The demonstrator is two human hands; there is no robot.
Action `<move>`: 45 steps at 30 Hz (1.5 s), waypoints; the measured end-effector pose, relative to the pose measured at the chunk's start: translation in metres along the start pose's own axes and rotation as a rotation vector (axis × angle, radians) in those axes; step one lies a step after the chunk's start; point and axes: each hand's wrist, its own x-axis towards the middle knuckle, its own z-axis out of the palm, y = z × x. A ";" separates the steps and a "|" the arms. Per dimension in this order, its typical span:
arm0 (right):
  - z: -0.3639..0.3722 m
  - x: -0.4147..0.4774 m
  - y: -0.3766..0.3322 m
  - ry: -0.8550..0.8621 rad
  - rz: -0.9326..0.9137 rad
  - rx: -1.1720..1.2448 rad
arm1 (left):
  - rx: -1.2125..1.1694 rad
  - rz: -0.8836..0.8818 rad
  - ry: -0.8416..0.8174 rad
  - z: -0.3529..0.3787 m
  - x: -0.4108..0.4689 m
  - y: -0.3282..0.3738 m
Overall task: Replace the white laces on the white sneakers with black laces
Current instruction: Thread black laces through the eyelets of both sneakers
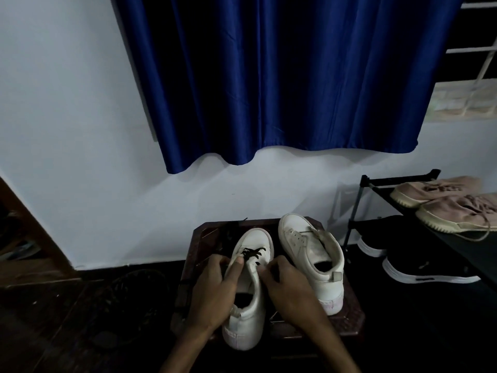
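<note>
a blue curtain [282, 76] hangs over the pale wall behind. at the right a black shoe rack [376, 183] carries a pair of pink sneakers [443, 208], with black sneakers [422, 269] on the level below. a small dark wooden worktop [200, 238] against the wall bears both white sneakers, toes to the wall. the far sneaker [317, 254] sits at its right, eyelets bare. the near sneaker [247, 319] sits at the left, with a black lace [251, 253] across its front eyelets only. the left hand [212, 294] wraps its side, thumb on the tongue. the right hand [290, 289] curls its fingertips at the eyelet row; whether it pinches the lace cannot be told.
</note>
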 end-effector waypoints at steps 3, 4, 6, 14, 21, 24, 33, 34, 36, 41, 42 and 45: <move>0.004 0.003 0.009 0.047 -0.019 -0.010 | -0.008 0.006 0.022 -0.001 -0.004 0.001; 0.005 0.004 0.008 0.057 -0.017 -0.013 | -0.033 -0.001 0.022 -0.001 -0.005 0.002; 0.003 0.005 0.007 0.097 -0.003 0.005 | -0.140 -0.032 0.016 -0.001 -0.005 0.002; -0.078 0.002 -0.053 -0.195 0.105 1.182 | -0.755 -0.034 -0.069 -0.046 0.017 0.037; -0.183 -0.003 -0.096 -0.082 -0.234 1.430 | -1.021 0.143 -0.068 -0.109 0.041 0.059; -0.201 -0.006 -0.104 -0.056 -0.328 1.409 | -0.898 0.166 -0.103 -0.107 0.038 0.043; -0.155 0.009 -0.097 -0.006 -0.154 0.612 | 0.626 0.216 -0.011 -0.062 0.021 -0.021; -0.150 0.014 -0.093 -0.027 -0.129 0.573 | 0.684 0.230 0.054 -0.059 0.014 -0.014; -0.142 0.021 -0.088 -0.066 -0.125 0.578 | 0.633 0.307 0.140 -0.054 0.005 0.001; -0.137 0.028 -0.087 -0.236 -0.187 0.898 | 0.214 0.266 -0.113 -0.041 0.003 0.017; -0.135 0.029 -0.086 -0.251 -0.194 0.954 | 0.201 0.267 -0.130 -0.036 0.002 0.017; -0.119 0.033 -0.080 -0.187 -0.172 0.999 | 0.134 0.280 -0.019 -0.025 0.003 0.013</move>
